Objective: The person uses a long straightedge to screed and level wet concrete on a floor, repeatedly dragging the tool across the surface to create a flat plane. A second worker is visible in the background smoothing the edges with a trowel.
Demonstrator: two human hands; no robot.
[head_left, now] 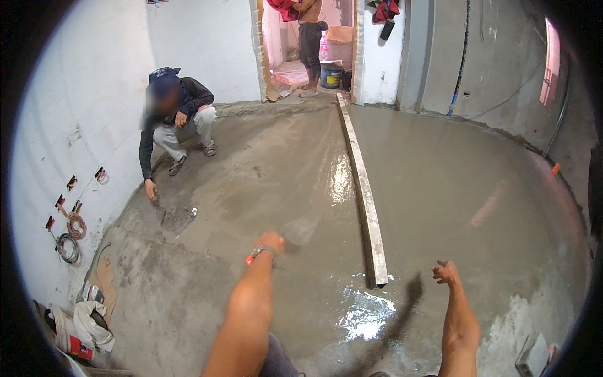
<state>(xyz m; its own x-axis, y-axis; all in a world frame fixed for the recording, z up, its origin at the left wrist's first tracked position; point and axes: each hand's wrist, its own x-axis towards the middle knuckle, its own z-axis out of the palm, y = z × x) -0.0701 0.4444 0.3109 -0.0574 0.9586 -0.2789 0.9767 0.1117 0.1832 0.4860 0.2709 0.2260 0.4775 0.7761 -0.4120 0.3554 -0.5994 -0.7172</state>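
Observation:
My left hand (270, 242), with a band at its wrist, reaches over the wet grey cement floor (276, 182). Its fingers are curled; a faint pale flat shape beside them is too blurred to name. Lower right, my right hand (445, 272) hangs above the wet surface, fingers loosely apart and nothing visible in them. Between my hands a long pale straightedge bar (364, 195) lies on the cement, running from near me to the doorway. Neither hand touches it.
At the left a co-worker (182, 113) squats, one hand down at the floor. Another person (309, 47) stands in the doorway near a dark bucket (330, 75). Coiled cables (68, 248) hang from the left wall. A white bucket (66, 330) and cloth (94, 323) sit lower left.

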